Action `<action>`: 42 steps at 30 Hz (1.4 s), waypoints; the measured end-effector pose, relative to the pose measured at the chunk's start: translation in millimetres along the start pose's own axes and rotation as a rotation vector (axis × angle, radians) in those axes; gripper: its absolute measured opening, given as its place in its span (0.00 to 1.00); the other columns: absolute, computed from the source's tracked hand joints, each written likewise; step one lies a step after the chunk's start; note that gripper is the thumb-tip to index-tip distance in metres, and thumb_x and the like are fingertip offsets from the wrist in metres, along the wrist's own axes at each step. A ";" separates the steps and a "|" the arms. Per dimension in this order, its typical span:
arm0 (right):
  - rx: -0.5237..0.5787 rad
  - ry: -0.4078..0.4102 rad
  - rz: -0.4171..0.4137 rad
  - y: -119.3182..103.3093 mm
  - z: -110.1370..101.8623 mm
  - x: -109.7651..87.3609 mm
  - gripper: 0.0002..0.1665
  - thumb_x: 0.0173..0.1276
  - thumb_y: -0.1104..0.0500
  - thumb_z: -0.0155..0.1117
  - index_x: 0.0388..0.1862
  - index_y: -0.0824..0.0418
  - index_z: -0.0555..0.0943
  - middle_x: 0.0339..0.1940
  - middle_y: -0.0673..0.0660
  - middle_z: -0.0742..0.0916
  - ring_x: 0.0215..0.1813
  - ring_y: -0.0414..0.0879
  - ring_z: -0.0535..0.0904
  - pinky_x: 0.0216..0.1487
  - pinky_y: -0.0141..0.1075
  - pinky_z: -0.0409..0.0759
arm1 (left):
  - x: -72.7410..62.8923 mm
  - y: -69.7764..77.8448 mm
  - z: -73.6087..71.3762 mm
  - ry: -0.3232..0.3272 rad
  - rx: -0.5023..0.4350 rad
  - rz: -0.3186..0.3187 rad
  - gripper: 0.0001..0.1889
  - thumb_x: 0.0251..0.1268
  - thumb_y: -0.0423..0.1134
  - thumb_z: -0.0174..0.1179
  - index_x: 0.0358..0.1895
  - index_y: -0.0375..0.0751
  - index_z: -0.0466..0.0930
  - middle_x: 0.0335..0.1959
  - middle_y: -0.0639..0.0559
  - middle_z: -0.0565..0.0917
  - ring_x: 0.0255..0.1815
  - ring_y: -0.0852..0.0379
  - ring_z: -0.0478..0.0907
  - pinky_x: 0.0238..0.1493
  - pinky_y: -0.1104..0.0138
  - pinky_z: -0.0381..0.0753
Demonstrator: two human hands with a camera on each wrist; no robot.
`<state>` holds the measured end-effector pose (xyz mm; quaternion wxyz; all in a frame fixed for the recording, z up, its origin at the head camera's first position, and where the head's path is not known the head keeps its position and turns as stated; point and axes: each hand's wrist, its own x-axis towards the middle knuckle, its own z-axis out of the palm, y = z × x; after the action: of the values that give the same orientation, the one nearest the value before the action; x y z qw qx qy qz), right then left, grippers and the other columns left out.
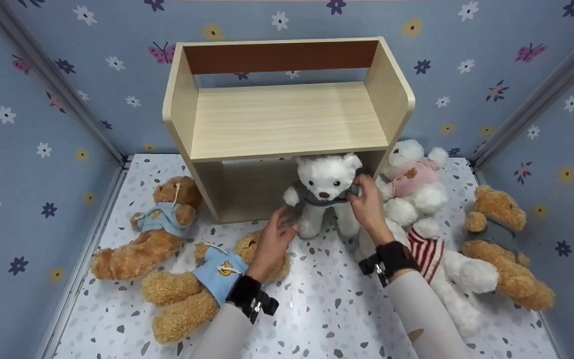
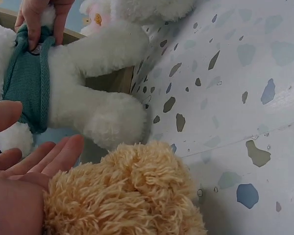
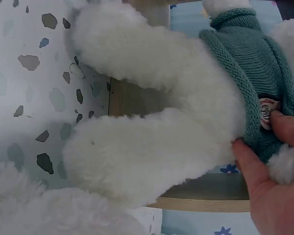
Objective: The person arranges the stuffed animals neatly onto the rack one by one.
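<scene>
A white teddy bear (image 1: pixel 323 172) in a grey-green knitted sweater (image 3: pixel 250 63) stands upright at the front of the shelf's lower compartment, facing me. My right hand (image 1: pixel 369 207) pinches the sweater at the bear's side, the thumb by a small sewn label (image 3: pixel 268 111). On the other side my left hand (image 1: pixel 271 245) is spread with nothing in its grasp, fingertips just below the bear's paw (image 1: pixel 291 196). Under the left wrist lies a tan teddy bear (image 1: pixel 219 271) in a blue hoodie, its head partly hidden by that hand.
The wooden shelf (image 1: pixel 287 119) stands against the flowered back wall. A brown bear (image 1: pixel 160 224) lies at left. On the right are a white bear in a pink top (image 1: pixel 411 179), a white bear in a striped top (image 1: pixel 459 279) and a brown bear (image 1: pixel 501 249) in dark clothing.
</scene>
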<state>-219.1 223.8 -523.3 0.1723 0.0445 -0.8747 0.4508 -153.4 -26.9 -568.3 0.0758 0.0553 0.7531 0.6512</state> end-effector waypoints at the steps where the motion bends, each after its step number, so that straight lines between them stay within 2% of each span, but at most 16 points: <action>1: -0.016 0.017 -0.003 1.9 2.9 2.2 0.11 0.59 0.74 0.68 0.38 0.68 0.77 0.39 0.65 0.81 0.47 0.62 0.78 0.52 0.53 0.75 | -0.2 -0.7 0.0 -0.005 0.011 0.017 0.33 0.80 0.38 0.57 0.81 0.36 0.56 0.73 0.32 0.71 0.68 0.38 0.76 0.66 0.52 0.78; 5: -0.057 0.091 -0.011 8.6 15.5 6.9 0.10 0.61 0.72 0.69 0.41 0.68 0.79 0.42 0.67 0.83 0.49 0.65 0.80 0.53 0.56 0.76 | -1.3 -3.3 0.7 -0.018 0.035 0.070 0.29 0.80 0.38 0.57 0.79 0.39 0.63 0.73 0.33 0.72 0.66 0.38 0.78 0.65 0.52 0.79; 9: -0.078 0.128 -0.045 13.8 28.5 8.1 0.09 0.63 0.72 0.67 0.42 0.68 0.80 0.44 0.69 0.82 0.49 0.67 0.79 0.53 0.58 0.76 | -2.0 -1.7 0.2 -0.009 0.054 0.083 0.27 0.80 0.39 0.57 0.77 0.41 0.67 0.73 0.38 0.73 0.66 0.42 0.78 0.66 0.54 0.78; 14: -0.077 0.129 -0.099 18.9 38.3 12.7 0.09 0.65 0.73 0.67 0.44 0.69 0.81 0.45 0.70 0.82 0.49 0.67 0.79 0.53 0.58 0.76 | -2.1 1.7 -1.4 -0.022 0.098 0.054 0.26 0.81 0.40 0.55 0.77 0.41 0.66 0.74 0.41 0.73 0.67 0.44 0.78 0.66 0.55 0.77; 19: -0.087 0.145 -0.176 26.3 44.3 20.0 0.08 0.67 0.72 0.66 0.44 0.69 0.80 0.46 0.69 0.82 0.49 0.65 0.79 0.52 0.56 0.77 | 1.1 3.3 -0.6 -0.027 0.100 0.024 0.27 0.80 0.38 0.55 0.77 0.38 0.66 0.73 0.38 0.73 0.69 0.41 0.75 0.69 0.54 0.75; 24: -0.170 0.136 -0.277 39.8 51.0 22.5 0.05 0.75 0.70 0.61 0.47 0.67 0.78 0.47 0.69 0.79 0.49 0.64 0.78 0.51 0.56 0.78 | 1.3 3.4 -0.6 -0.025 0.099 -0.014 0.27 0.78 0.35 0.56 0.76 0.36 0.67 0.73 0.37 0.72 0.70 0.40 0.73 0.70 0.54 0.74; 28: -0.269 0.119 -0.323 50.4 53.5 20.8 0.15 0.77 0.70 0.57 0.59 0.70 0.75 0.56 0.73 0.77 0.55 0.66 0.77 0.51 0.57 0.80 | 1.4 2.6 -0.5 -0.032 0.128 0.016 0.25 0.77 0.32 0.55 0.73 0.32 0.69 0.71 0.34 0.73 0.69 0.38 0.74 0.69 0.52 0.75; 33: -0.358 0.060 -0.301 57.9 53.2 13.7 0.33 0.76 0.71 0.57 0.77 0.74 0.62 0.73 0.78 0.67 0.70 0.70 0.68 0.58 0.57 0.80 | 1.5 2.7 2.4 -0.036 0.207 0.032 0.24 0.76 0.32 0.54 0.72 0.36 0.72 0.70 0.35 0.75 0.67 0.38 0.76 0.66 0.52 0.78; 36: -0.456 0.048 -0.294 55.5 53.8 7.9 0.38 0.76 0.69 0.58 0.81 0.71 0.58 0.77 0.78 0.62 0.63 0.71 0.75 0.45 0.55 0.85 | 3.2 4.0 4.9 -0.030 0.302 0.028 0.24 0.76 0.34 0.56 0.73 0.39 0.72 0.68 0.36 0.76 0.60 0.40 0.80 0.59 0.50 0.81; 39: -0.554 0.073 -0.306 48.4 54.7 -0.7 0.41 0.73 0.67 0.62 0.82 0.67 0.60 0.80 0.76 0.60 0.56 0.72 0.79 0.28 0.54 0.83 | 6.9 5.8 7.3 -0.034 0.422 0.028 0.26 0.76 0.36 0.57 0.75 0.40 0.70 0.70 0.37 0.73 0.58 0.40 0.80 0.63 0.43 0.76; 40: -0.584 0.083 -0.316 45.7 55.2 -4.2 0.41 0.72 0.65 0.64 0.81 0.65 0.62 0.80 0.76 0.60 0.55 0.72 0.79 0.27 0.54 0.82 | 8.6 6.3 8.0 -0.037 0.460 0.027 0.27 0.75 0.36 0.57 0.76 0.41 0.69 0.71 0.36 0.72 0.57 0.40 0.80 0.63 0.40 0.74; 42: -0.622 0.092 -0.340 40.4 55.5 -12.3 0.43 0.69 0.63 0.69 0.80 0.63 0.65 0.80 0.75 0.60 0.58 0.73 0.77 0.33 0.55 0.83 | 12.0 7.4 9.2 -0.050 0.502 0.014 0.29 0.76 0.36 0.57 0.77 0.42 0.67 0.75 0.36 0.67 0.56 0.40 0.80 0.63 0.39 0.74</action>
<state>-231.5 202.1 -588.4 0.2892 0.1144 -0.9415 0.1294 -163.6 -14.8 -562.8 0.0739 0.0936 0.8888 0.4426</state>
